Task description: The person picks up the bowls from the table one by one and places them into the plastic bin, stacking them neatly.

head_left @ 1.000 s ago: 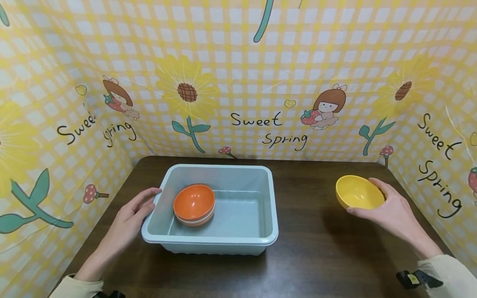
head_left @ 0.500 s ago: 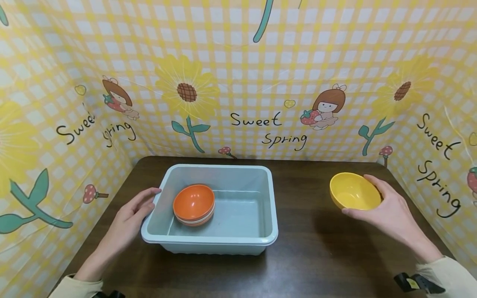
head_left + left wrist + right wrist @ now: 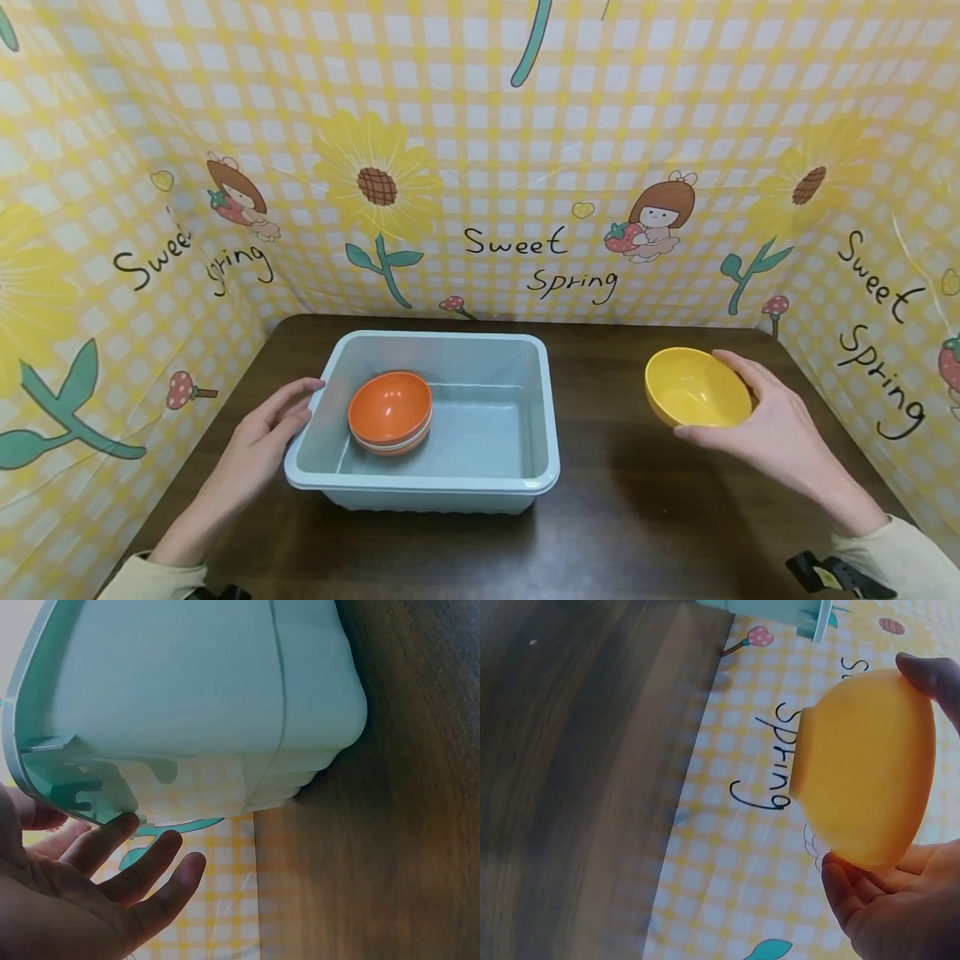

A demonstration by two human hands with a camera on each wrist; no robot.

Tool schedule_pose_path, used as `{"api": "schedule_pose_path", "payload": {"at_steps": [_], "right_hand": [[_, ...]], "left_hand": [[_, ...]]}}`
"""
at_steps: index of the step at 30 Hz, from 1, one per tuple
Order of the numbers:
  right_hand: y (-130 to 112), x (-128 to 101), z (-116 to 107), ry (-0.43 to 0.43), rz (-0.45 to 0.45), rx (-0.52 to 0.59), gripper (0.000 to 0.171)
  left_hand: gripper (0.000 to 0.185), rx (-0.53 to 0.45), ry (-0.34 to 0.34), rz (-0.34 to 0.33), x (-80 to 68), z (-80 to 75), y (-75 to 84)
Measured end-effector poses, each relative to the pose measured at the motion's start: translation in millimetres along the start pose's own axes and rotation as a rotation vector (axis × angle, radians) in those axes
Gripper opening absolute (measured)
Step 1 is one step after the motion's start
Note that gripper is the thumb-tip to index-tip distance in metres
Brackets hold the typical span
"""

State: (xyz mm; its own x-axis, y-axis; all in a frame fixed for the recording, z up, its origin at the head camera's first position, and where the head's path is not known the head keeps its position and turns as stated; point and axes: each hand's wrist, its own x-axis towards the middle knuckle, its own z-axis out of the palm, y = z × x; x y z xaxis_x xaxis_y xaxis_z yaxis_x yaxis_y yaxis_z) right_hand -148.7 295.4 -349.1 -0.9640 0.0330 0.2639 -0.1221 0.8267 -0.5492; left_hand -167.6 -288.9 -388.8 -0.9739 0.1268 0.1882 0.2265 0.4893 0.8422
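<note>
My right hand (image 3: 765, 421) grips a yellow bowl (image 3: 696, 387) and holds it above the dark wooden table (image 3: 622, 517), to the right of a pale green tub (image 3: 427, 483). The right wrist view shows the yellow bowl (image 3: 870, 769) from its side, with my fingers (image 3: 877, 907) curled under it and the thumb over its rim. Inside the tub at its left end sits a stack of orange bowls (image 3: 390, 411). My left hand (image 3: 262, 433) rests with straight fingers against the tub's left rim. The left wrist view shows those fingers (image 3: 142, 862) beside the tub wall (image 3: 187, 697).
Yellow checked backdrop panels (image 3: 480, 167) with sunflowers and "Sweet Spring" lettering stand along the table's back, left and right sides. The tub's right half holds nothing. Bare tabletop lies between the tub and the yellow bowl.
My right hand has carried the yellow bowl leftward and slightly up, toward the tub. The left hand and the tub have stayed still.
</note>
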Motion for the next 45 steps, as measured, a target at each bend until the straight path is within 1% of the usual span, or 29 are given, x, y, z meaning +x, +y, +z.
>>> {"api": "schedule_pose_path", "payload": {"at_steps": [8,14,18,25,30,37,45], "right_hand": [[-11,-2,0,-0.004,-0.034,0.015,0.113],[-20,-2,1,-0.009,-0.051,0.025,0.113],[-25,-1,1,-0.007,-0.058,0.031,0.112],[-34,3,2,-0.02,-0.089,0.066,0.112],[-45,9,4,-0.024,-0.11,0.064,0.111],[-58,17,9,-0.055,-0.139,0.085,0.111],[-70,24,14,-0.076,-0.176,0.116,0.109]], "left_hand": [[0.04,-0.001,-0.001,-0.011,-0.2,0.3,0.3],[0.04,-0.009,-0.002,-0.005,-0.4,0.3,0.4],[0.04,0.003,-0.005,-0.007,0.1,0.1,1.1],[0.04,0.009,-0.007,-0.008,-0.3,1.0,1.3],[0.041,0.019,-0.007,-0.013,0.0,0.1,0.8],[0.042,0.031,-0.025,-0.029,0.7,-0.2,0.6],[0.041,0.034,-0.015,-0.021,0.7,-1.1,0.1]]}}
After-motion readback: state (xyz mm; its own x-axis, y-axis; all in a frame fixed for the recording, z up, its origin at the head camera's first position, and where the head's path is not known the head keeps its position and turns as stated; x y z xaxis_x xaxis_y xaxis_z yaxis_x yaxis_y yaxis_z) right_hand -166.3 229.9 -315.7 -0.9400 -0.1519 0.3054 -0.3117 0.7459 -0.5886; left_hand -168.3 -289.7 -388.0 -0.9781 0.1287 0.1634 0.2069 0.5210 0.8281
